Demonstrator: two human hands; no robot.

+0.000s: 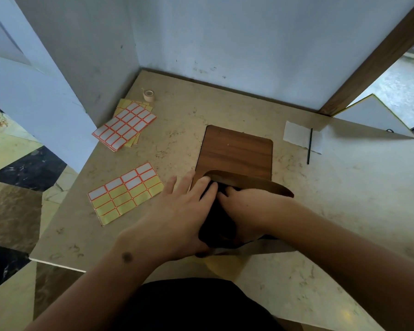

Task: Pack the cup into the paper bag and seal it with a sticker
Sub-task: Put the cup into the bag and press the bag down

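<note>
A brown wood-grain paper bag [234, 149] lies flat on the beige table, its mouth arched open toward me. A dark cup [216, 223] lies on its side with its far end at the bag's mouth. My left hand [177, 211] grips the cup from the left, fingers over the top and thumb underneath. My right hand [246, 206] holds the cup from the right, its fingertips tucked under the bag's raised lip. Much of the cup is hidden by both hands. A sheet of red-bordered stickers [126, 192], partly peeled to yellow backing, lies left of my hands.
A stack of sticker sheets [124, 125] and a small tape roll [148, 95] sit at the far left near the wall. A white paper slip [296, 134] with a thin black stick [309, 145] lies at the right. The table edge [58, 261] is near left.
</note>
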